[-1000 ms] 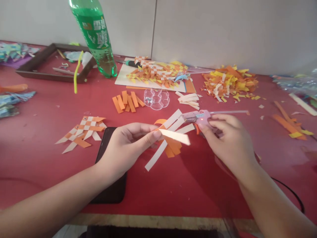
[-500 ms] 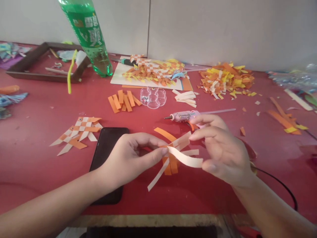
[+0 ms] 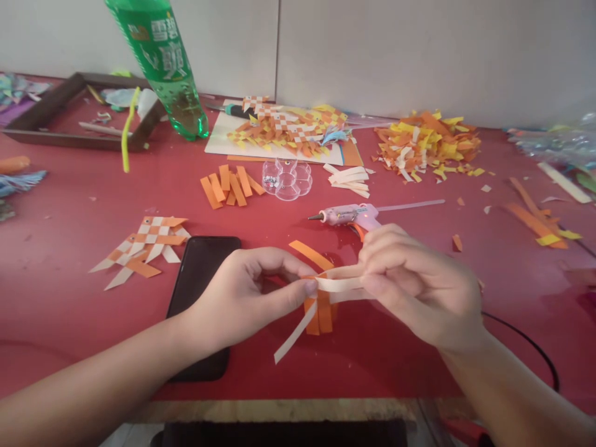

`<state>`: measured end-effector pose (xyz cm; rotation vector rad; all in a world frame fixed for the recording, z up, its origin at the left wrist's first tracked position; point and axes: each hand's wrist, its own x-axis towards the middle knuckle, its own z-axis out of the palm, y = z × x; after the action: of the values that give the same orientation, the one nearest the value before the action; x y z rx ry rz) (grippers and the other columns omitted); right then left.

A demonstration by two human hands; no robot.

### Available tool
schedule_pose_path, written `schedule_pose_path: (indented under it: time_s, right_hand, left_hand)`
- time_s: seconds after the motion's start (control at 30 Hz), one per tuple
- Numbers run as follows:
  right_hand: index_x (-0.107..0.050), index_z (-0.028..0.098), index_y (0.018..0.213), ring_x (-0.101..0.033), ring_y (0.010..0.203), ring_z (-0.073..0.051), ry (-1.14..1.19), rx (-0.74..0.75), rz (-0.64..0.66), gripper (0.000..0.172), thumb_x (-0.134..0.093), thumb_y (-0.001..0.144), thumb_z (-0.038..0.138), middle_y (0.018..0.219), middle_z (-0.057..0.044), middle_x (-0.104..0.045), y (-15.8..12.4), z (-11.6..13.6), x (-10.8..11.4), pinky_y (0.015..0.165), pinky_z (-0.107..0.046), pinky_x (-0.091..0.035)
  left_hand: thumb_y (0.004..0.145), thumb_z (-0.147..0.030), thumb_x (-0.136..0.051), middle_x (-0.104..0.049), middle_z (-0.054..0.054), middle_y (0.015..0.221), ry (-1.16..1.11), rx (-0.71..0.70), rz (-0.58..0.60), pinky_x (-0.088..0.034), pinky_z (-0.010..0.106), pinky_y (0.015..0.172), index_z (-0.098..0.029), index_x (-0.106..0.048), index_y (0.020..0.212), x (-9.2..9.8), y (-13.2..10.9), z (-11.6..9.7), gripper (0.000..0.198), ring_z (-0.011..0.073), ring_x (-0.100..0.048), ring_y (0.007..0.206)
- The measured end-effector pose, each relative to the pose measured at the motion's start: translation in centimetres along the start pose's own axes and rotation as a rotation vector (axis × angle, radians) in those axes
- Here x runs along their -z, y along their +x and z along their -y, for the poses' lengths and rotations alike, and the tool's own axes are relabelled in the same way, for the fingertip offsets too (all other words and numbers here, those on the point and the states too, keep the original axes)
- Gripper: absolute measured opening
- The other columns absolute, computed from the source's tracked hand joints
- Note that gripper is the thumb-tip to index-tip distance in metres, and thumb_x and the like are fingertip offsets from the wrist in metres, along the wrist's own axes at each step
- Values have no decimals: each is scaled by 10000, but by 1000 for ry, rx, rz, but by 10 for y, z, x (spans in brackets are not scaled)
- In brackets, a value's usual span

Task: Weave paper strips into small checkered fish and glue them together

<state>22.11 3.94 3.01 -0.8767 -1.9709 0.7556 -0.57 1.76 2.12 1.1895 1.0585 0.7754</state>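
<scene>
Between thumb and fingers, my left hand pinches the middle of a partly woven piece of orange paper strips and cream ones. My right hand is closed on the right-hand ends of the cream paper strips, which run nearly level between both hands. One cream strip hangs down to the lower left, and an orange strip sticks out to the upper left. Under my left wrist lies a black phone. Just beyond my right hand is a pink glue gun.
Finished woven paper fish lie left of the phone. Farther back are loose orange strips, a clear flower-shaped bead tray, cream strips and a heap of paper scraps. A green bottle stands beside a dark frame.
My right hand has closed from a loose spread onto the cream strips' ends. The curved top strip is now drawn straighter. My left hand keeps its pinch.
</scene>
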Motion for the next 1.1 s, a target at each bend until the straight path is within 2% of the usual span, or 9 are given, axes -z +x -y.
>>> schedule_pose_path:
  time_s: [0.2,0.47,0.77,0.97,1.1]
  right_hand:
    - [-654,248,780,-563,657,-163,49,11,-28,134,-643,807,117,683,6,-616,0,1,-3,660,-372,-492]
    - [-619,233,764,-552,638,-138,147,-4,-18,201,-661,772,36,674,26,-605,-4,-3,-3,667,-360,-492]
    - [-596,239,706,-569,632,-137,172,-45,-59,219,-685,764,48,670,33,-626,-5,-3,-5,650,-356,-505]
    - [-518,269,818,-627,702,-157,217,-116,-121,267,-680,774,62,710,35,-656,-5,-1,-8,643,-346,-532]
    - [-526,273,861,-624,697,-143,234,-160,-106,257,-685,789,85,752,31,-632,-7,-1,-8,628,-322,-539]
  left_hand:
    - [754,-312,-797,-787,-3,839,-26,15,19,-553,176,697,-226,-782,836,1,3,1,120,140,-721,771]
    - [767,-350,-782,-785,3,748,-34,65,-9,-545,171,608,-230,-795,802,1,4,-1,125,134,-717,661]
    - [804,-375,-742,-774,1,748,16,72,-4,-510,173,573,-219,-772,801,0,2,-1,159,128,-692,647]
    - [817,-395,-720,-766,13,741,19,65,-7,-513,183,584,-196,-755,784,1,3,-2,205,132,-690,647]
    - [794,-392,-739,-777,34,762,31,71,29,-533,196,610,-183,-764,787,-1,2,-5,211,154,-709,677]
